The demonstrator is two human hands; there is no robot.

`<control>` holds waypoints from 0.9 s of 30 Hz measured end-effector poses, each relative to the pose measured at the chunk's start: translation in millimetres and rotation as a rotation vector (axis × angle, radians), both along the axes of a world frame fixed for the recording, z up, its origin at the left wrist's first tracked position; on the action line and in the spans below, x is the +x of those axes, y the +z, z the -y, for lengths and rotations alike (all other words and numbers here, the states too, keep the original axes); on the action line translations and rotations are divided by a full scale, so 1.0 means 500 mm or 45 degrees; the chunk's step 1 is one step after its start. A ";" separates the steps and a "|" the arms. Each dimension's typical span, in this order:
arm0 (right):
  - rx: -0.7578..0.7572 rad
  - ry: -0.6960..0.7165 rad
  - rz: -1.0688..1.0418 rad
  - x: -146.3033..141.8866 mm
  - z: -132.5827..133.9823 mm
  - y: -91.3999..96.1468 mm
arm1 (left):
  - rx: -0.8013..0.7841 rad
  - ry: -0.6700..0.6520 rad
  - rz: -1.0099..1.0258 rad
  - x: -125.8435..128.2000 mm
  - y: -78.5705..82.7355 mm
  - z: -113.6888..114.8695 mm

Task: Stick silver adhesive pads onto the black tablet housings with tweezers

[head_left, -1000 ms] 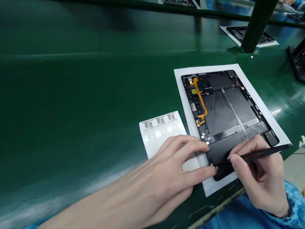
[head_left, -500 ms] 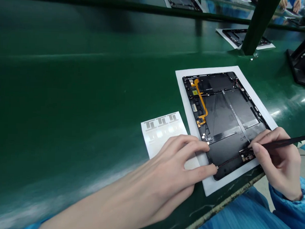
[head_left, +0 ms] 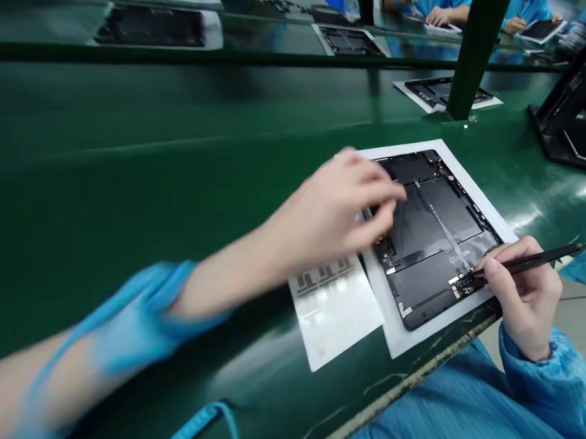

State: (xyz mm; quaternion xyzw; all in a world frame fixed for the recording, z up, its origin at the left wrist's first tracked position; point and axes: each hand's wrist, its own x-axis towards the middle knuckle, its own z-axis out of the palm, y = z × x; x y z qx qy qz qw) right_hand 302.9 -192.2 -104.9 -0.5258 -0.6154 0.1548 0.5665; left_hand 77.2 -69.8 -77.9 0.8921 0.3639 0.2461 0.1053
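An opened tablet (head_left: 419,249) lies on a white sheet (head_left: 395,343), its inside facing up. My right hand (head_left: 528,292) grips black tweezers (head_left: 546,257). Their tips reach a small circuit board (head_left: 464,285) at the tablet's near edge, where a grey ribbon cable (head_left: 446,231) ends. Slightly blurred, my left hand (head_left: 354,202) is over the tablet's left side, fingers loosely bent and apart, nothing visible in them. It hides the orange flex cable there. Below that wrist lies a white label sheet (head_left: 340,317) with grey printed shapes, partly covered by my arm.
Another opened tablet (head_left: 429,90) lies behind a green post (head_left: 471,72). A black stand (head_left: 573,114) is at the far right. More tablets (head_left: 150,27) sit beyond the green rail, where co-workers' hands (head_left: 439,17) show. A blue strap (head_left: 204,424) lies near the front.
My left hand has lifted from the tablet's near left corner and moved up along its left side. My right hand stays at the small board with the tweezers. The view has shifted.
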 end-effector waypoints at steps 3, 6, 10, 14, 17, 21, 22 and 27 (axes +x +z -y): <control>0.024 -0.011 -0.001 0.003 -0.001 -0.006 | -0.100 0.267 -0.021 0.008 0.008 -0.137; 0.005 -0.023 -0.013 0.009 -0.002 -0.016 | -0.290 0.453 -0.006 -0.015 0.004 -0.225; -0.022 -0.007 -0.014 0.017 -0.004 -0.030 | -0.588 0.417 -0.015 -0.051 -0.008 -0.246; -0.114 -0.049 -0.169 0.013 0.000 -0.042 | -0.759 0.319 0.101 -0.055 -0.009 -0.229; -0.183 -0.072 -0.283 0.005 0.003 -0.050 | -0.849 0.254 0.289 -0.051 -0.005 -0.216; -0.184 -0.040 -0.409 0.004 0.005 -0.060 | -0.991 0.180 0.529 -0.048 0.003 -0.211; -0.167 -0.027 -0.486 0.005 0.005 -0.063 | -1.012 0.176 0.590 -0.049 0.005 -0.214; -0.125 0.031 -0.940 -0.002 -0.001 -0.073 | -0.944 0.258 0.919 -0.091 0.035 -0.248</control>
